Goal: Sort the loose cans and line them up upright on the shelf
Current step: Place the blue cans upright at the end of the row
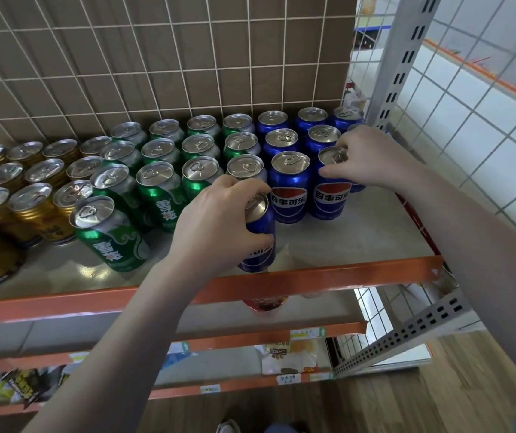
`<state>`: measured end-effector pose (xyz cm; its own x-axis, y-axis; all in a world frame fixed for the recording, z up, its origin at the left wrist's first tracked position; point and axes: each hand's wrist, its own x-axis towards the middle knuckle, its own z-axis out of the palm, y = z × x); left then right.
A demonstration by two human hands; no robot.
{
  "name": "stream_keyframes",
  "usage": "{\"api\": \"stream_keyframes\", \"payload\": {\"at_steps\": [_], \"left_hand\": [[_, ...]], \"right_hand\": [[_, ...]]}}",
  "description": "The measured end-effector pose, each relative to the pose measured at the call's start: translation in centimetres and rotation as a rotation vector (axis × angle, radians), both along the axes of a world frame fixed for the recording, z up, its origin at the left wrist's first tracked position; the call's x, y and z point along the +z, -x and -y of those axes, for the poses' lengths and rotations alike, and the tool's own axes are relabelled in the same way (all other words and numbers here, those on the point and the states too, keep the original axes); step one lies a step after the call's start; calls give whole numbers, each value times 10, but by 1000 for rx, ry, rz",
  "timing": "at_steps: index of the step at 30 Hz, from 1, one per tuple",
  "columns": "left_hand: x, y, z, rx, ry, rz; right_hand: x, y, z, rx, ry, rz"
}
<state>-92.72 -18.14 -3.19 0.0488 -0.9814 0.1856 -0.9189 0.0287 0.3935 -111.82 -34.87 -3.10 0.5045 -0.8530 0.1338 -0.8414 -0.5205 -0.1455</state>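
Two hands are on blue cans at the right part of the shelf (359, 232). Our left hand (219, 223) wraps a blue can (259, 245) from the left, thumb across its label and fingers curled over the silver top; the can stands near the shelf's front edge, slightly tilted, and we cannot tell whether its base sits flat. Our right hand (372, 157) pinches the rim of another blue can (328, 195) between thumb and fingertips; that one is upright in the front row, just right of a matching can (289, 189).

Both front blue cans show a round red, white and blue logo with white characters, and all have silver lids with pull tabs. Behind them blue cans (281, 139) stand in tidy columns back to the wire grid (156, 57). Left of these stand green cans (159, 189) in rows, with one green can (106, 232) nearer than the rest and leaning. Farther left are gold cans (31, 207), packed close together.

Bare grey shelf lies open in the near right corner, between the blue front row and the orange front rail (312, 276). On the right the shelf ends at a perforated grey upright post (397, 64) and a wire side panel (484, 104). Below, lower shelves (250, 329) hold packets we cannot make out clearly.
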Motion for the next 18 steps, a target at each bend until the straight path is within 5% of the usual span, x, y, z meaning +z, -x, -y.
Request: {"api": "stream_keyframes", "payload": {"at_steps": [11, 18], "left_hand": [[-1, 10, 10, -37, -23, 4], [2, 24, 30, -118, -59, 23]], "right_hand": [[-3, 22, -35, -145, -10, 202], [-73, 58, -99, -370, -14, 161]]}}
